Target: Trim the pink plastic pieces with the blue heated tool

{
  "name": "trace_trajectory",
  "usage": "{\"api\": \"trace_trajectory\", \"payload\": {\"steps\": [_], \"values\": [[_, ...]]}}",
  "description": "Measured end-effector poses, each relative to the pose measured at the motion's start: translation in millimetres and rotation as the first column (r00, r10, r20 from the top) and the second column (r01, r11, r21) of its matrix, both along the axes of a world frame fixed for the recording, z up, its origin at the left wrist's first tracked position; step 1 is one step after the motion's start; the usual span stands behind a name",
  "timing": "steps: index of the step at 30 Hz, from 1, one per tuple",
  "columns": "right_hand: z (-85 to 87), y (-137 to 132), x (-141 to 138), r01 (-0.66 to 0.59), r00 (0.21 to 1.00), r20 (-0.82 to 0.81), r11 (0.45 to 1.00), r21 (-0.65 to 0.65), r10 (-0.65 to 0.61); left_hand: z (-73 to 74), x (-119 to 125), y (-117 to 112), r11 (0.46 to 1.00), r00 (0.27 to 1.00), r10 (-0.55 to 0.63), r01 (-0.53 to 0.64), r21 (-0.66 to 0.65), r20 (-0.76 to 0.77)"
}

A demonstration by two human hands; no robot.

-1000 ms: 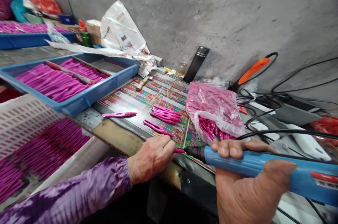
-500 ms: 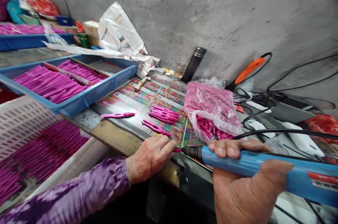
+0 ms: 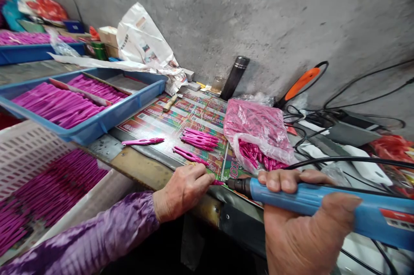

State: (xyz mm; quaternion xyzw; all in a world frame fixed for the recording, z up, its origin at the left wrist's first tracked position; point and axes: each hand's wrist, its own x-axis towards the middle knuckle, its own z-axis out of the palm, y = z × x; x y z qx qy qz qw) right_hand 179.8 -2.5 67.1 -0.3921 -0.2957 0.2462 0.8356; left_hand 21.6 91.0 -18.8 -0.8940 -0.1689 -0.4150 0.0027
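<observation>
My right hand (image 3: 300, 227) is wrapped round a blue electric screwdriver (image 3: 304, 199), held nearly level with its black nose pointing left. My left hand (image 3: 186, 188), in a purple sleeve, pinches a slim magenta tweezer-like piece at the table edge. Only the magenta tip (image 3: 217, 182) shows beyond my fingers, right at the screwdriver's nose; my fingers hide the rest. Just behind that hand lies another magenta piece (image 3: 189, 154). A small stack of magenta pieces (image 3: 199, 139) sits further back, and a single magenta piece (image 3: 142, 141) lies to the left.
A blue tray (image 3: 106, 119) of magenta pieces stands at the left, above a white basket (image 3: 22, 137) holding more. An open plastic bag (image 3: 255, 124) of small magenta parts lies behind the screwdriver. Black cables (image 3: 300, 137) tangle at the right. A small hammer (image 3: 171, 102) rests near the tray.
The view has shifted slightly. Both hands keep their grips, and the screwdriver's nose stays at the magenta tip.
</observation>
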Motion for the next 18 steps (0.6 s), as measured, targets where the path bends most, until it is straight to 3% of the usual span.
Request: {"api": "trace_trajectory", "payload": {"steps": [12,18], "values": [[-4.4,-7.1,3.3,-0.009,1.0,0.022,1.0,0.003,0.009,-7.3,-3.0,0.2,0.998,0.993,-0.061,0.058,-0.034,-0.1],[-5.3,-4.9,3.9,0.0,1.0,0.028,1.0,-0.015,0.0,-0.8,-4.8,-4.0,0.997,0.981,-0.065,0.058,-0.044,-0.183]]}}
